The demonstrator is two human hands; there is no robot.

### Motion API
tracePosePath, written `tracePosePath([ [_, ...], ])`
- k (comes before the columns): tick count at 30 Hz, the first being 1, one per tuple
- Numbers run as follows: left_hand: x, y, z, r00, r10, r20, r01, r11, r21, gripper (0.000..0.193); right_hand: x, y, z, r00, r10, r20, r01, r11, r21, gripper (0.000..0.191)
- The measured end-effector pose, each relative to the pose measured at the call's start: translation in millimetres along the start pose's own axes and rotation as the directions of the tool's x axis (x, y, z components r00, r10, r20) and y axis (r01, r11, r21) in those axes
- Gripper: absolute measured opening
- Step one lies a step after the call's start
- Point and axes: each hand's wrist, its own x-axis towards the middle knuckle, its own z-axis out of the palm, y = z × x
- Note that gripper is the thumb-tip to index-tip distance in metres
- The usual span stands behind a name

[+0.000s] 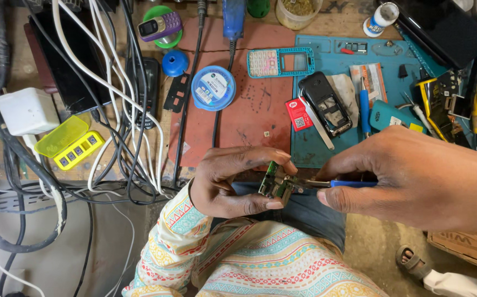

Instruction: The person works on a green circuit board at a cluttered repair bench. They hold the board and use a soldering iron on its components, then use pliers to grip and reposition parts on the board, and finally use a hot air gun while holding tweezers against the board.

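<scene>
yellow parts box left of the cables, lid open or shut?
Open. The yellow parts box has its clear lid swung back, showing the compartments.

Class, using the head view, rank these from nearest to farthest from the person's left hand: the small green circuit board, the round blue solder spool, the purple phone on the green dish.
1. Small green circuit board: held in the left hand.
2. Round blue solder spool: on the red mat, farther up the bench.
3. Purple phone: on the green dish, at the bench's far edge.

Pretty cluttered desk: tangle of white and black cables on the left, yellow parts box, solder spool top centre, teal phone faceplate, black phone shell on the blue mat.
</scene>
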Motion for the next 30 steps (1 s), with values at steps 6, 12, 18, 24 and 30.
tracePosePath([
  [6,-5,-21,13,0.965,0.079,-0.249,-0.102,0.991,-0.082,0.061,-2,9,8,0.951,-0.042,-0.306,0.017,0.996,-0.085,0.038],
  [12,-10,-26,32,0.851,-0.185,-0.493,-0.186,0.77,-0.61,0.067,6,29,34,0.282,-0.601,-0.748,0.394,0.783,-0.481,0.044],
  [18,-13,-9,48,0.837,-0.34,-0.428,-0.114,0.657,-0.745,0.069,19,30,40,0.169,-0.69,-0.704,0.304,0.716,-0.629,0.049],
  [24,-12,0,49,0.834,-0.375,-0.403,-0.055,0.672,-0.739,0.07,19,27,37,0.136,-0.713,-0.688,0.333,0.687,-0.646,0.05],
  [30,-12,-1,49,0.816,-0.372,-0.442,-0.066,0.701,-0.711,0.068,18,23,39,0.127,-0.72,-0.682,0.35,0.676,-0.648,0.053],
])
